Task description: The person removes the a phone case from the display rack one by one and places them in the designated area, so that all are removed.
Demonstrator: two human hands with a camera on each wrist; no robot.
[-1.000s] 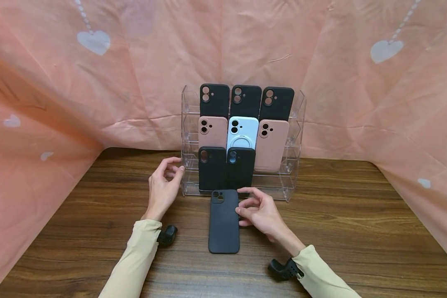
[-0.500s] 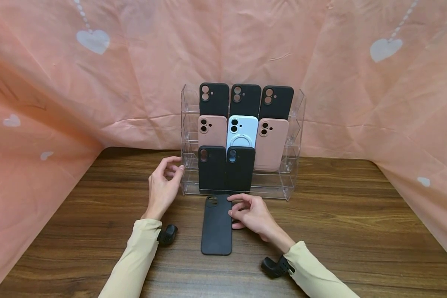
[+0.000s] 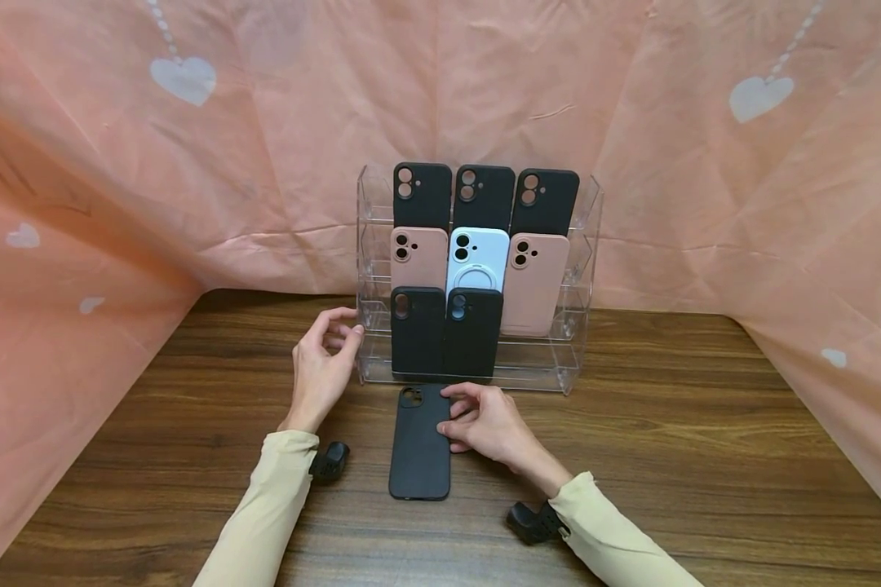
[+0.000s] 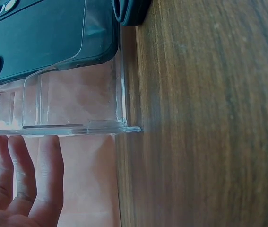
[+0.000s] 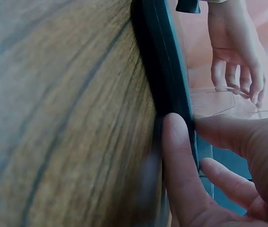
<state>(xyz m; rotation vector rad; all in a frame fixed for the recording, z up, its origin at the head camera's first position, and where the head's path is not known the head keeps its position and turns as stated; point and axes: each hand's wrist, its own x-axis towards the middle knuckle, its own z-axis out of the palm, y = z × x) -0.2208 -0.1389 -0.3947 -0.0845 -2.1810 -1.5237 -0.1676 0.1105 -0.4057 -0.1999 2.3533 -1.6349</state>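
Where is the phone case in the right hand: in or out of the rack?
Out: the right hand pinches the black phone case by its edge, in front of the clear display rack.

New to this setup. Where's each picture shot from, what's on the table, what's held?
There's no machine, just a person working bare-handed. The wide pictures come from a head camera looking forward and down; the close-ups come from wrist cameras, one per arm. On the wooden table stands a clear rack carrying eight phone cases: three black on top, pink, white, pink in the middle, two black below. The left hand holds the rack's left edge. The right hand grips a loose black case by its right edge, in front of the rack.
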